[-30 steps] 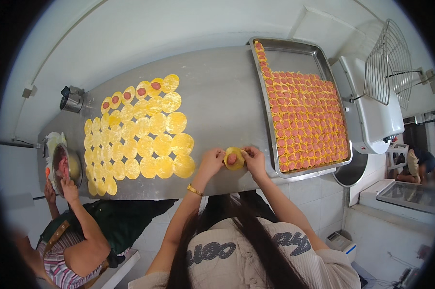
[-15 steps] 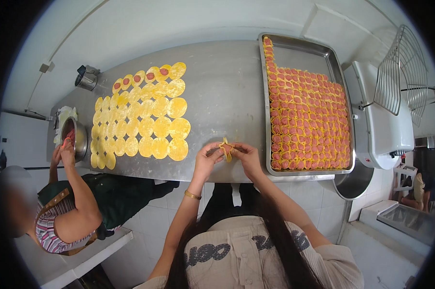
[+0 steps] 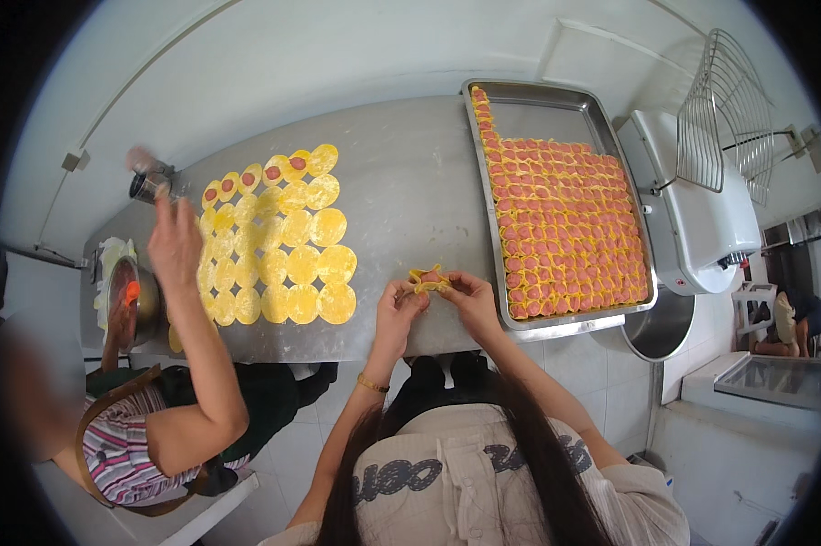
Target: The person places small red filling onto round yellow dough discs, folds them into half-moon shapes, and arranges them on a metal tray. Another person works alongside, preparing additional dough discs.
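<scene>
Over the front edge of the steel table, a dumpling [image 3: 428, 278] with a yellow wrapper and pink filling is held between my two hands. My left hand [image 3: 397, 311] pinches its left side, and my right hand [image 3: 474, 305] grips its right side with the fingertips. Some of the wrapper's rim stands up in folds. To my right is a large metal tray [image 3: 486, 196] packed with rows of open-topped dumplings [image 3: 565, 227]. Round yellow wrappers [image 3: 336, 264] lie in rows to my left; several in the far row carry a lump of pink filling [image 3: 273, 172].
At the left, a co-worker's hand [image 3: 176, 241] reaches over the table towards a metal cup [image 3: 146, 185]. A metal bowl [image 3: 146, 305] with pink filling stands by that person. A white machine with a wire guard [image 3: 701, 127] stands beyond the tray.
The dumpling has turned in my fingers and its wrapper is more gathered. The co-worker's one hand has left the bowl and moved out over the table. The whole view has shifted slightly.
</scene>
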Demonstrator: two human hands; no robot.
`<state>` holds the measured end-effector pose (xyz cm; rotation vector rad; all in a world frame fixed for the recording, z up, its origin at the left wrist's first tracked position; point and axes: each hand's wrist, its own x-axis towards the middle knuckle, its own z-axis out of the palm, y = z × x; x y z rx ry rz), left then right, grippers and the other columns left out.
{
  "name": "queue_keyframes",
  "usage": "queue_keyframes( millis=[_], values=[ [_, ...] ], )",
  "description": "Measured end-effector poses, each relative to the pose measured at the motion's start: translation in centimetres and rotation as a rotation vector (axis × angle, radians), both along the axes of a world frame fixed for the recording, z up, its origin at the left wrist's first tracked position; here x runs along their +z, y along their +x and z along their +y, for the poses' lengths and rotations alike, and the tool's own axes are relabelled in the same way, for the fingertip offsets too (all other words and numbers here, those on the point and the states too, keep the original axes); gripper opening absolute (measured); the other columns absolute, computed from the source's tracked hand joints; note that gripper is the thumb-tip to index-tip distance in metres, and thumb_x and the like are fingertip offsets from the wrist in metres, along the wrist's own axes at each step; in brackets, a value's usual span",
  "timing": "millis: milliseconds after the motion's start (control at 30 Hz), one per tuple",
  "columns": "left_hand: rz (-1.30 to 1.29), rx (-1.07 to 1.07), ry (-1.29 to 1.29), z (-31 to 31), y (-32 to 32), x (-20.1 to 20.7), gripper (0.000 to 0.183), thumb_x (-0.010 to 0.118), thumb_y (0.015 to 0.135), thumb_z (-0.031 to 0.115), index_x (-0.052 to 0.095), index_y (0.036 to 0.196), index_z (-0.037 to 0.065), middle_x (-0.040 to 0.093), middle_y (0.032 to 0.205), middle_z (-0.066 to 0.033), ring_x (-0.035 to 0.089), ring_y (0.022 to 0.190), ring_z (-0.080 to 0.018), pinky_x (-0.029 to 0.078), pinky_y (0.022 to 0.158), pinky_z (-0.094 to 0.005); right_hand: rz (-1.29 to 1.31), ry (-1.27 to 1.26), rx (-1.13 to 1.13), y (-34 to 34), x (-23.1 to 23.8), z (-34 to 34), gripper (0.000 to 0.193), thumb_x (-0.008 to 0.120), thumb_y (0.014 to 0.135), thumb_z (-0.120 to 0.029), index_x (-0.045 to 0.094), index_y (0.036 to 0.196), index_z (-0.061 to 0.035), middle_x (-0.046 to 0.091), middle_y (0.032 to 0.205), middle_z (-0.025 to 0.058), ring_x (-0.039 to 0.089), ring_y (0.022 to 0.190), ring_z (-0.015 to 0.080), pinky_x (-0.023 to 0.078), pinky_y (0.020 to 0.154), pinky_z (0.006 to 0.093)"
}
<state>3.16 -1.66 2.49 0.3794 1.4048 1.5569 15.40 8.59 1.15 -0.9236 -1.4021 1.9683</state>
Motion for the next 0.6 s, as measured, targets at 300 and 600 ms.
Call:
queue_keyframes(
  millis=[300,600],
  values=[
    [0.161,-0.116,-0.091,-0.1,-0.5,-2.7,0.018,0.071,0.080,0.005,0.061,0.095,0.002,0.061,0.106,-0.0065,0.061,0.098,-0.0159,0.051,0.077,-0.0261,-0.249,0.322,0.089,1.6,0.0,0.7,0.034,0.067,0.077,0.002,0.062,0.111,0.0005,0.068,0.099,0.0110,0.067,0.089,0.0190,0.052,0.082,0.0295],
    [0.736,-0.258,0.047,-0.5,0.0,-4.3,0.017,0.073,0.072,0.000,0.063,0.085,0.002,0.065,0.101,-0.0109,0.065,0.090,-0.0206,0.053,0.077,-0.0284,-0.416,0.489,0.186,2.0,-1.1,0.1,0.031,0.060,0.071,0.008,0.064,0.101,0.0004,0.067,0.089,0.0137,0.066,0.087,0.0259,0.053,0.075,0.0332]
  ],
)
